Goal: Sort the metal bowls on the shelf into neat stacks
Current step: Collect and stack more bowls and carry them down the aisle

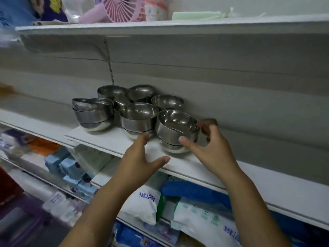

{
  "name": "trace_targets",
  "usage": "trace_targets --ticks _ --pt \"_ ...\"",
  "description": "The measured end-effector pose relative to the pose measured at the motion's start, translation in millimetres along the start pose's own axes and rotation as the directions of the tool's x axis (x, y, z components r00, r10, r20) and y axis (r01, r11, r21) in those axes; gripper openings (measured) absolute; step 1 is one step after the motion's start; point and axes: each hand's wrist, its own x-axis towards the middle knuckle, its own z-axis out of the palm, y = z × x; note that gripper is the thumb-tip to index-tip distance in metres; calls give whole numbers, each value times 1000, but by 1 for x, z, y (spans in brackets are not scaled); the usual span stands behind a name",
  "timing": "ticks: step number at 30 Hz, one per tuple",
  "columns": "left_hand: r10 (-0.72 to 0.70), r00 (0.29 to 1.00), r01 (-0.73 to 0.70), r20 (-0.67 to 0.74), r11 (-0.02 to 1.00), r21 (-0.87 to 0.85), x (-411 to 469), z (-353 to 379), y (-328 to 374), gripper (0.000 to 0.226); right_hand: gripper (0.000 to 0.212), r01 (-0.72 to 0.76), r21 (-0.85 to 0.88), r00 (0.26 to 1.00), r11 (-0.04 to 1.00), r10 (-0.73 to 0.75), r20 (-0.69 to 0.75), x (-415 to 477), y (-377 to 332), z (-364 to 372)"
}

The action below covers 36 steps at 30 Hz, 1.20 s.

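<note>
Right hand [210, 147] cups the front-right stack of shiny round steel bowls [176, 132]. The thumb pad lies on the near wall and the fingers curl round the far side at 3 o'clock, a medium span filled by the bowl. How firm the hold is, cannot tell. The top bowl looks tilted, not seated flush in the one below.

Left hand [140, 157] is spread and holds nothing. Its fingertips are at the foot of the front-middle stack of steel bowls [138, 120].

Position: all bowls cluster on the white flat shelf board [110, 139], close to the grey back panel [249, 97]. The held stack is at 4 o'clock of the cluster, nearest the front edge.

Step in hand, my reading: seating the top bowl.
- Level the rim first, then lower it straight down so it nests.
- Pin the lower bowls with the thumb, since polished steel slides.
- Brace the neighbouring stack with the free hand so it takes no knock.

Count: six groups.
- Front row: three stacks.
  - Front-left stack [92, 113] at 9 o'clock shows about three bowls, the top one askew.
  - Middle and right stacks show at least two each.
- Rear row: rear-left bowl [110, 91] at 11 o'clock, rear-middle bowl [140, 92] at 12, rear-right bowl [167, 101] at 2. What lies under them is hidden.

Beyond the bowls: one pink plastic fan [122, 8] on the shelf above, and at least two white printed bags [142, 205] on the shelf below at 6 o'clock.
</note>
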Motion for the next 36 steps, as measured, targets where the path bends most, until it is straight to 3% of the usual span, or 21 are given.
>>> trace_targets --ticks 4,11,16,22,25,31,36 --pt "44 997 -39 62 996 -83 21 13 -9 88 51 8 -46 999 999 -5 51 7 4 7" --pt "86 992 -68 92 981 -182 48 25 -14 70 30 -23 -55 997 998 19 -78 13 9 19" --pt "96 990 -75 100 978 -196 61 34 -17 73 36 -35 32 980 999 40 -195 15 11 20" --pt "92 992 -74 91 980 -187 73 45 -14 76 30 41 277 900 960 85 -427 13 13 3" --pt "97 990 -76 99 977 -200 83 53 -9 77 23 49 314 839 948 132 -528 15 23 -14" --pt "149 986 -122 77 952 -281 101 78 8 60 29 24 236 810 971 119 -574 13 47 -42" --pt "102 991 -56 92 911 -408 113 101 25 49 30 24 258 799 966 136 -586 11 58 -51"
